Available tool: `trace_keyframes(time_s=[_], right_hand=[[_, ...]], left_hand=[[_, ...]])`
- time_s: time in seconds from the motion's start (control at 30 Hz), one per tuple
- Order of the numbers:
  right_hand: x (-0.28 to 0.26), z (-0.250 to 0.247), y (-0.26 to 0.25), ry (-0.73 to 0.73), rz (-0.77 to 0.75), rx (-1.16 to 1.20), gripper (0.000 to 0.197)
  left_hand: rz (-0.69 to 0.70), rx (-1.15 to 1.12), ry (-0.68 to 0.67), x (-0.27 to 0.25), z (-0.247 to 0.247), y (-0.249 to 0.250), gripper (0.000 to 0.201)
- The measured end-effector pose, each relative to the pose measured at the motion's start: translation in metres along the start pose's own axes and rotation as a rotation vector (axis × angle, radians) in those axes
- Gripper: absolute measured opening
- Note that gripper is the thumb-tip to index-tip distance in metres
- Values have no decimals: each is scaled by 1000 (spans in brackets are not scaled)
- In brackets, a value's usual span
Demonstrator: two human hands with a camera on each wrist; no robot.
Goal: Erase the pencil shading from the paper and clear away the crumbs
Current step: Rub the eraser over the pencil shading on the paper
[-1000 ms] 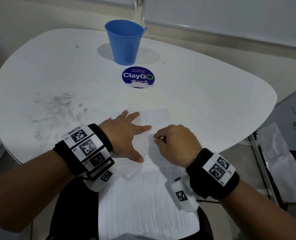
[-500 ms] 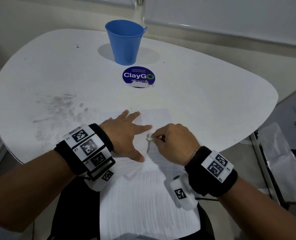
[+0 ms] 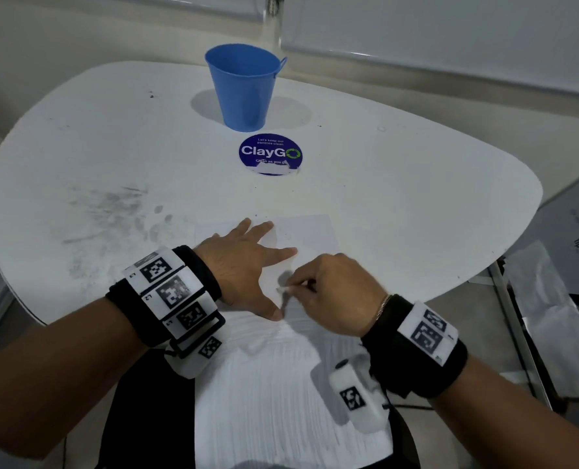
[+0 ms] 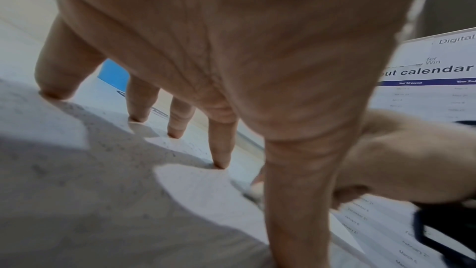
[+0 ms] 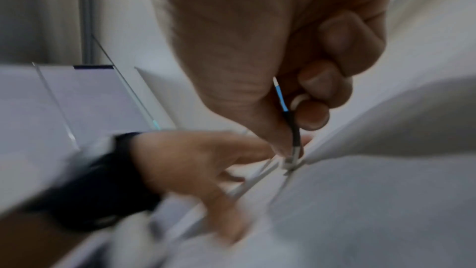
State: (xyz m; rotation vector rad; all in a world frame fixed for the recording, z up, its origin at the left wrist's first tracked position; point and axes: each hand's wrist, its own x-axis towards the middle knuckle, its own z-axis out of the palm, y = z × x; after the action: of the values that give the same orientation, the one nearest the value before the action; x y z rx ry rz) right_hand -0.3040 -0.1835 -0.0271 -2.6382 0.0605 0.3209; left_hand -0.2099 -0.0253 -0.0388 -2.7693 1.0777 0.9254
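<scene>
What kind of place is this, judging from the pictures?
Probably an office pantry or break area: the round sticker on the white table reads "Let's keep our pantries clean", and a printed calendar poster stands nearby.

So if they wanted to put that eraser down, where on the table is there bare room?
The widest bare patch of the table lies right of the round sticker and blue bucket. The left side is open too, but smudged grey. It is crowded at the near edge, where the left hand presses the paper and the right hand pinches the eraser.
</scene>
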Motion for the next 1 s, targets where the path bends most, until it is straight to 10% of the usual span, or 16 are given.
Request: trace_keyframes(time_s=[1.0], right_hand=[[3, -17, 18, 85, 120, 22, 19]], left_hand=[[3, -47, 23, 1, 0, -3, 104]])
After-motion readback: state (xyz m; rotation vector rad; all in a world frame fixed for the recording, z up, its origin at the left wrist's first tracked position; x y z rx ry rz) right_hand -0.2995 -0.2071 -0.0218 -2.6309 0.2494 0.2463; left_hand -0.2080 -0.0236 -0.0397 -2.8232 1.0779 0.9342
